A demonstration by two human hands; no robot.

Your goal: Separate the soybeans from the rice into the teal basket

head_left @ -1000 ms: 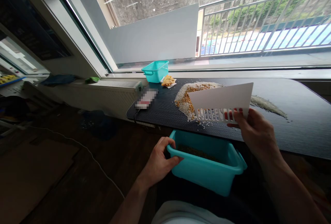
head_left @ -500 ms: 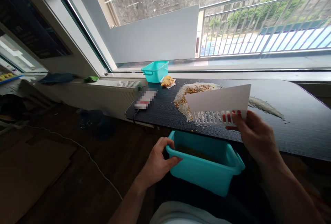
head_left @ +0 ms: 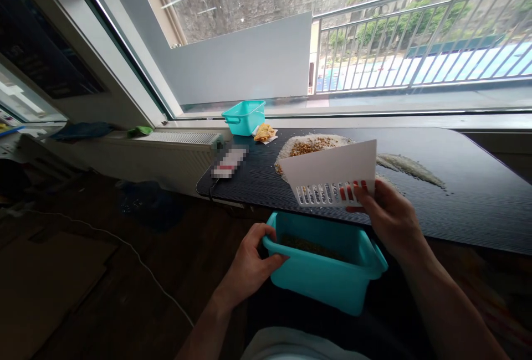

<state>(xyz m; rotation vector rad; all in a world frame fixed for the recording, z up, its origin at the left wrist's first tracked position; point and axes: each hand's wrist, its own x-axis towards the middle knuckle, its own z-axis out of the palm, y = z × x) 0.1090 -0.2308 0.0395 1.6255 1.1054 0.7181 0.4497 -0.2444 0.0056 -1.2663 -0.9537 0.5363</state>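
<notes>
My left hand (head_left: 252, 263) grips the left rim of a turquoise plastic bin (head_left: 316, 284), thumb outside and fingers over the edge. The bin sits just below the table's front edge, with dark greenish grains (head_left: 310, 246) on its floor. In my right hand (head_left: 388, 213) is a white slotted card (head_left: 332, 169), pinched at its right end and tilted above the table edge. Behind the card lies a pile of white grains mixed with yellow kernels (head_left: 313, 147), partly hidden by it. Right of that, a streak of pale greenish grains (head_left: 411, 169) lies on the dark table (head_left: 469, 205).
A second turquoise bin (head_left: 245, 118) stands at the table's back left, beside a yellowish clump (head_left: 265, 133) on white paper. A blurred-out flat object with a cable (head_left: 229, 162) lies near the left corner. A radiator (head_left: 183, 152) runs along the window wall.
My right hand has moved the slotted card left and slightly toward me, nearer the bin. My left hand keeps its hold on the rim. The view has shifted slightly.
</notes>
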